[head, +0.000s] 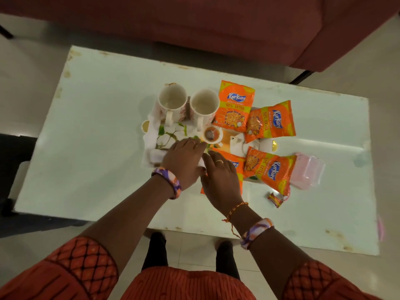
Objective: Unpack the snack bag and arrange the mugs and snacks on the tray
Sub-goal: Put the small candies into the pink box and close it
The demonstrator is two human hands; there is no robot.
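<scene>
Resting flat with fingers straight, the left hand [184, 158] and right hand [218, 176] touch the tray [151, 146]; two mugs [173, 102] stand far.

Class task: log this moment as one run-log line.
left hand: flat on printed tray | right hand: on orange snack packet | two white mugs: upright on tray

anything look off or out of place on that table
A few things. A small red candy wrapper and a crumpled clear pink bag lie on the white table, off the tray. One Kurkure packet hangs past the tray's right edge. The table rim shows brown chips.
</scene>
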